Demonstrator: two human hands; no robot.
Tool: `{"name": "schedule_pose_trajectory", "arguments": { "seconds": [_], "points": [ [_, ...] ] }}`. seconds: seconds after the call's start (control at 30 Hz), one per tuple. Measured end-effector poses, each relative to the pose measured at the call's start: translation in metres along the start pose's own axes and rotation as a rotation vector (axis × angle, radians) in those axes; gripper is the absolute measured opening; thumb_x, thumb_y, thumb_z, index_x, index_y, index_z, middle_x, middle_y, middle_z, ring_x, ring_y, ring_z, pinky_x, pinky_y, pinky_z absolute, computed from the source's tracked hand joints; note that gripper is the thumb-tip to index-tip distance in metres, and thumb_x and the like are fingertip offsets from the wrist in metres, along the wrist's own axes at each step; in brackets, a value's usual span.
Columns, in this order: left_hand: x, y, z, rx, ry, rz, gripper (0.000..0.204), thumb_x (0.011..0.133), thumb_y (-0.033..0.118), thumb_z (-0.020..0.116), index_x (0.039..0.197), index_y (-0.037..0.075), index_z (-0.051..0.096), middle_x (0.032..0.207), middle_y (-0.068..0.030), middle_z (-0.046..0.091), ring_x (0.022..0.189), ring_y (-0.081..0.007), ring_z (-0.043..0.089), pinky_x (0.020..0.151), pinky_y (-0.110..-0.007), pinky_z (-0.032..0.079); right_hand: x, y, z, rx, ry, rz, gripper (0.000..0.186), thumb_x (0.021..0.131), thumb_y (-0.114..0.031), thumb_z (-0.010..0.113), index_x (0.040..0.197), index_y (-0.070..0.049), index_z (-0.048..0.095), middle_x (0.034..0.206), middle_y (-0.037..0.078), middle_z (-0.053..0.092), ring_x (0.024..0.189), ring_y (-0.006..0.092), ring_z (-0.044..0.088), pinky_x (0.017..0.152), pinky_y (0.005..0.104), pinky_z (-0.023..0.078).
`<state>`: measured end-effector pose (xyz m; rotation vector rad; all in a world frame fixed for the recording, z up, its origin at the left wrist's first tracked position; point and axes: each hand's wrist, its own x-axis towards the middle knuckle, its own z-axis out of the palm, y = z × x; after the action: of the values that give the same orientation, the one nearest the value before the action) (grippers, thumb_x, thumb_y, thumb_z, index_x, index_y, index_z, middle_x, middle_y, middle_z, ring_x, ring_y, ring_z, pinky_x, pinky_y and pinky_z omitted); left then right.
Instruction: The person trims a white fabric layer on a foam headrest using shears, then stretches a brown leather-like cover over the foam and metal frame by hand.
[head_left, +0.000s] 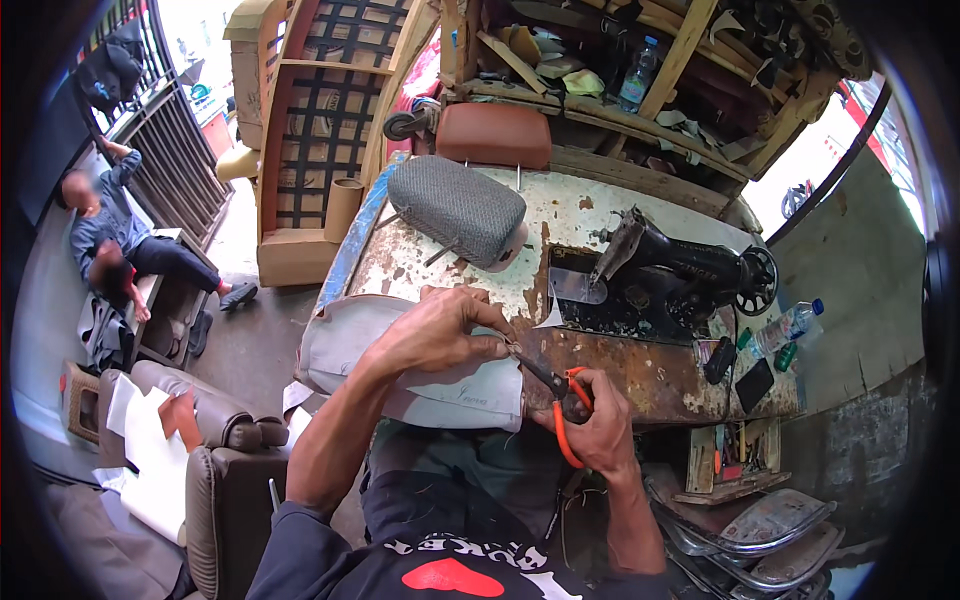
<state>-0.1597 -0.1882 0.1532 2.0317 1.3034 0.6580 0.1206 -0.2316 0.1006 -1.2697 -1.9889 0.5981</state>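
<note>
My left hand (445,330) is closed, thumb and forefinger pinched at the right edge of a light grey sewn cover (455,402). The cover lies on the near left part of the worn table and hangs over its front edge. In my right hand (600,430) is a pair of scissors (565,430) with orange handles. Their dark blades point up and left, tips close to the pinched edge; whether they touch material or thread is too small to tell. Behind my left hand lies a grey fabric headrest (460,208) with metal posts.
A black sewing machine (680,270) stands on the table's right side. Near it lie a plastic bottle (787,328) and a black flat object (754,384). A brown headrest (493,135) sits at the back. A person (125,230) sits far left; a padded seat (235,490) stands nearer.
</note>
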Motion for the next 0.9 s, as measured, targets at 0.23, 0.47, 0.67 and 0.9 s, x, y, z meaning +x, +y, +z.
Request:
{"name": "schedule_pose_trajectory", "arguments": {
  "seconds": [0.23, 0.47, 0.67, 0.9],
  "points": [
    [0.0, -0.007, -0.001, -0.057, -0.011, -0.021, 0.029, 0.083, 0.027, 0.084, 0.108, 0.013, 0.081, 0.095, -0.013, 0.07, 0.099, -0.0314, 0.067, 0.088, -0.043, 0.051, 0.006, 0.004, 0.003, -0.064, -0.04, -0.007, 0.056, 0.071, -0.035, 0.097, 0.105, -0.003, 0.066, 0.086, 0.014, 0.069, 0.078, 0.0307, 0.071, 0.068, 0.0426, 0.056],
    [-0.02, 0.002, 0.007, 0.108, 0.206, 0.081, 0.022, 0.082, 0.022, 0.084, 0.102, 0.012, 0.082, 0.084, -0.0088, 0.063, 0.087, -0.0275, 0.064, 0.087, -0.042, 0.044, -0.005, 0.008, -0.002, 0.023, 0.042, 0.027, 0.04, 0.079, -0.024, 0.093, 0.097, -0.003, 0.063, 0.07, 0.006, 0.06, 0.059, 0.0173, 0.06, 0.055, 0.0329, 0.048],
    [-0.098, 0.012, 0.072, 0.476, 0.593, 0.389, 0.029, 0.075, 0.017, 0.083, 0.104, 0.021, 0.084, 0.08, 0.0054, 0.051, 0.078, -0.0121, 0.052, 0.084, -0.04, 0.032, -0.027, 0.012, 0.015, 0.848, -0.055, 0.473, 0.039, 0.091, -0.017, 0.083, 0.117, -0.005, 0.056, 0.102, 0.005, 0.071, 0.083, 0.0101, 0.067, 0.066, 0.0226, 0.054],
    [-0.135, 0.004, 0.136, 0.56, 0.658, 0.483, 0.038, 0.068, 0.025, 0.078, 0.106, 0.022, 0.082, 0.085, 0.0084, 0.052, 0.079, -0.0085, 0.051, 0.077, -0.032, 0.03, -0.037, -0.002, 0.051, 0.812, -0.118, 0.527, 0.044, 0.088, -0.018, 0.087, 0.119, -0.004, 0.058, 0.103, 0.006, 0.071, 0.092, 0.0113, 0.067, 0.081, 0.0261, 0.056]
  ]
}}
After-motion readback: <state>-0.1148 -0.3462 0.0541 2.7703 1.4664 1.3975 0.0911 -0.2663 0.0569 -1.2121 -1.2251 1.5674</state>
